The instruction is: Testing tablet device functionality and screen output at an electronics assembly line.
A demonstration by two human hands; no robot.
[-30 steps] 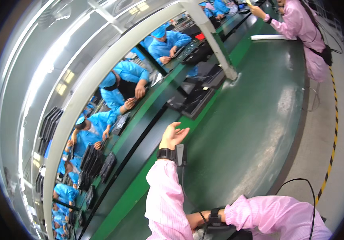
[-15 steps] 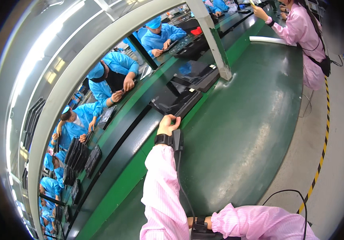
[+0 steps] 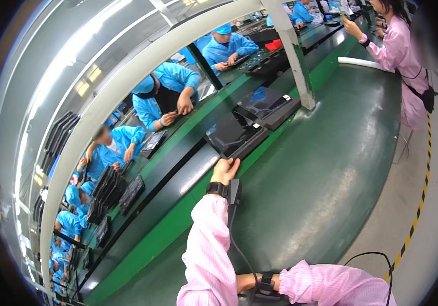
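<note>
My left hand (image 3: 224, 170) reaches forward, closed at the near-left end of a black tray (image 3: 247, 145). Its thumb shows on the right; the other fingertips are partly hidden at the tray's edge. A dark, glossy flat panel (image 3: 231, 133) lies in this tray. Just beyond stands a second black tray (image 3: 286, 113) with a similar panel (image 3: 263, 100), part of it under bluish film. My right arm crosses in from the lower right. Only the wrist of my right hand (image 3: 247, 281) shows; its fingers are hidden behind my left sleeve. Both wrists wear black straps with boxes and cables.
A green worktable (image 3: 321, 188) curves away to the right. Beside it runs a dark conveyor (image 3: 186, 176) with a green edge. A pale post (image 3: 295, 61) stands beyond the trays. Several workers in blue sit across the line; a person in pink (image 3: 400, 56) is at the far right.
The view has shifted, so the scene sits farther right and lower. Both trays have moved slightly towards me relative to the post. My left hand's thumb has straightened against the tray's end.
</note>
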